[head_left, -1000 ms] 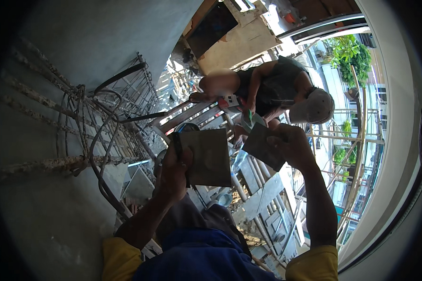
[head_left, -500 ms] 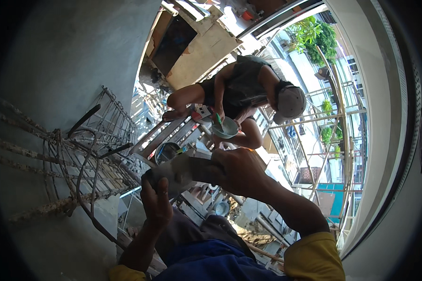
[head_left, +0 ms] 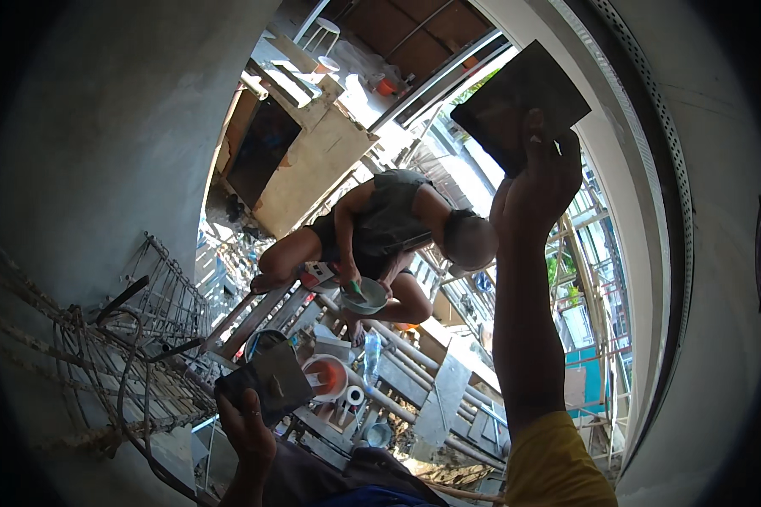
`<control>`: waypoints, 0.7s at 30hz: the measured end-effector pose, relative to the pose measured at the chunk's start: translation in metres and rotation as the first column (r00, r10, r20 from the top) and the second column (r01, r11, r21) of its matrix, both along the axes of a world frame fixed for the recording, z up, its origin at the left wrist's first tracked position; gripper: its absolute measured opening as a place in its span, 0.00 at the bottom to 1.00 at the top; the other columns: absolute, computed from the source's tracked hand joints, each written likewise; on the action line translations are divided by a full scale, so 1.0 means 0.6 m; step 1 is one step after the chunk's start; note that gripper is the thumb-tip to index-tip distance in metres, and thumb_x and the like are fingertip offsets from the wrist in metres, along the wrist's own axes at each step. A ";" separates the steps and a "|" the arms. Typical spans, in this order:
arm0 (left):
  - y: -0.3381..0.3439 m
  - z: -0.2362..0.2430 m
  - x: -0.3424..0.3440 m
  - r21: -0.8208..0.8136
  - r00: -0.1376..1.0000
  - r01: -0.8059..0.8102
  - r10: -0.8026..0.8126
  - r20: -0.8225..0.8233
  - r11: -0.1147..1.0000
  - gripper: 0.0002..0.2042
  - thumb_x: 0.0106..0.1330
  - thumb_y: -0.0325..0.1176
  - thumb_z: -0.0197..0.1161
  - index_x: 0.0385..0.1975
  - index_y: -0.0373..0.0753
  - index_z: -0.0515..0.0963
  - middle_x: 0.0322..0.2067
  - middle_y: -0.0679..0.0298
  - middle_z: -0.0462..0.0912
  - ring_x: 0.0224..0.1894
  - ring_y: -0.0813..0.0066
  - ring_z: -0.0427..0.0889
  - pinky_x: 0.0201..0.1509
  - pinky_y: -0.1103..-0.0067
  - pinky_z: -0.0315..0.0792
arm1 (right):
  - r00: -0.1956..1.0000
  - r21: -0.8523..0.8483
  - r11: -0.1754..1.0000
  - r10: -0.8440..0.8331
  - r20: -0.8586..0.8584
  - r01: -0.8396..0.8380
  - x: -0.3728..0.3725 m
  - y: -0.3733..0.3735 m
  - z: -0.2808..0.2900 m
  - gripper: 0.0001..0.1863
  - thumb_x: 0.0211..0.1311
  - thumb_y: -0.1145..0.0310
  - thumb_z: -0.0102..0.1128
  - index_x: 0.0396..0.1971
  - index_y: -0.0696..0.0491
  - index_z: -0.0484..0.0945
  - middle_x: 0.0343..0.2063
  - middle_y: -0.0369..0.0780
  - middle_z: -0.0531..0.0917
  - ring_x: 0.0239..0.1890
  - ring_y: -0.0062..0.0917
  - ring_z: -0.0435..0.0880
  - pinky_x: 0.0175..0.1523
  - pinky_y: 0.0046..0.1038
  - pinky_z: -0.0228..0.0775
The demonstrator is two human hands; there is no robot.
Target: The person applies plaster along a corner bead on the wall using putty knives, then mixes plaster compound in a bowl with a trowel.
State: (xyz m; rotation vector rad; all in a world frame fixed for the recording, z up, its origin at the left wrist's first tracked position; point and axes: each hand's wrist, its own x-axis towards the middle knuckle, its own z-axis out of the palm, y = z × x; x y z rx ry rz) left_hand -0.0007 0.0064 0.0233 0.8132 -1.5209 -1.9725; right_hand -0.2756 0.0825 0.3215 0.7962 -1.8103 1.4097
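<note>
My left hand point(head_left: 248, 427) grips a dark square metal scraper point(head_left: 275, 372), low and left of centre, with a small pale smear on its face. My right hand point(head_left: 537, 186) is raised high on the right, closed on a second, darker square metal blade point(head_left: 516, 89). That blade is beside the pale curved edge point(head_left: 617, 152) of the wall opening; whether it touches cannot be made out. Beyond my hands a crouching co-worker point(head_left: 380, 211) holds a grey-green bowl point(head_left: 355, 306) with a green tool in it.
Bent rebar point(head_left: 156, 321) juts along the grey wall point(head_left: 101, 152) at left. Below are metal planks and pipes point(head_left: 448, 389), a white bucket point(head_left: 330, 367) and clutter. A drop shows past the planking. Bamboo scaffolding point(head_left: 600, 279) stands outside on the right.
My two blades were together at chest level half a second ago; now my right arm has swung up and right, while my left stays low. The view has shifted toward the upper right.
</note>
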 end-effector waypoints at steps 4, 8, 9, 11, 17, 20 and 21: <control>-0.001 0.011 0.002 0.000 0.998 0.056 -0.056 0.009 0.998 0.27 0.70 0.46 0.52 0.52 0.24 0.62 0.45 0.48 0.72 0.47 0.61 0.73 0.53 0.70 0.67 | 0.937 0.119 0.967 -0.181 -0.297 0.225 -0.038 -0.007 0.055 0.18 0.49 0.82 0.64 0.43 0.62 0.77 0.36 0.47 0.79 0.38 0.35 0.82 0.42 0.30 0.76; 0.005 0.010 0.004 -0.050 0.998 0.037 -0.034 0.058 0.998 0.25 0.69 0.47 0.52 0.50 0.26 0.63 0.42 0.50 0.73 0.44 0.61 0.74 0.50 0.69 0.68 | 0.849 0.248 0.926 -0.125 -0.513 0.286 -0.076 0.009 0.080 0.29 0.40 0.87 0.62 0.49 0.60 0.76 0.36 0.49 0.77 0.37 0.42 0.81 0.41 0.34 0.77; 0.005 0.011 0.004 -0.048 0.998 0.046 -0.043 0.053 0.998 0.25 0.69 0.47 0.52 0.49 0.26 0.64 0.41 0.50 0.73 0.43 0.61 0.74 0.49 0.69 0.68 | 0.778 0.288 0.895 -0.097 -0.621 0.341 -0.083 0.010 0.084 0.29 0.39 0.86 0.61 0.49 0.60 0.76 0.36 0.50 0.77 0.38 0.43 0.81 0.42 0.33 0.77; 0.006 0.013 0.003 -0.048 0.998 0.053 -0.051 0.045 0.997 0.24 0.69 0.47 0.52 0.48 0.27 0.65 0.40 0.50 0.74 0.42 0.61 0.74 0.48 0.70 0.68 | 0.692 0.316 0.861 -0.057 -0.720 0.399 -0.095 0.007 0.092 0.30 0.38 0.86 0.60 0.49 0.60 0.77 0.36 0.50 0.77 0.38 0.43 0.81 0.43 0.33 0.77; 0.006 0.005 0.005 -0.014 0.995 0.094 -0.094 -0.022 0.995 0.24 0.69 0.46 0.52 0.48 0.27 0.64 0.41 0.51 0.73 0.43 0.63 0.73 0.49 0.71 0.67 | 0.658 0.234 0.858 -0.149 -0.738 0.456 -0.112 -0.014 0.108 0.28 0.38 0.85 0.61 0.47 0.60 0.77 0.34 0.49 0.79 0.37 0.44 0.81 0.42 0.34 0.76; 0.007 0.006 0.008 0.012 0.994 0.104 -0.104 0.012 0.994 0.23 0.69 0.46 0.52 0.48 0.27 0.64 0.41 0.52 0.73 0.43 0.64 0.72 0.50 0.72 0.67 | 0.885 0.147 0.966 -0.125 -0.448 0.211 -0.118 -0.027 0.108 0.27 0.37 0.85 0.63 0.46 0.59 0.78 0.32 0.48 0.80 0.37 0.42 0.81 0.44 0.35 0.76; 0.008 0.007 0.009 0.012 0.994 0.113 -0.114 0.001 0.993 0.23 0.70 0.46 0.52 0.49 0.27 0.64 0.41 0.52 0.72 0.44 0.64 0.72 0.50 0.71 0.66 | 0.706 0.211 0.880 -0.178 -0.686 0.426 -0.127 -0.021 0.114 0.27 0.37 0.85 0.64 0.45 0.59 0.79 0.32 0.47 0.81 0.37 0.41 0.82 0.44 0.35 0.76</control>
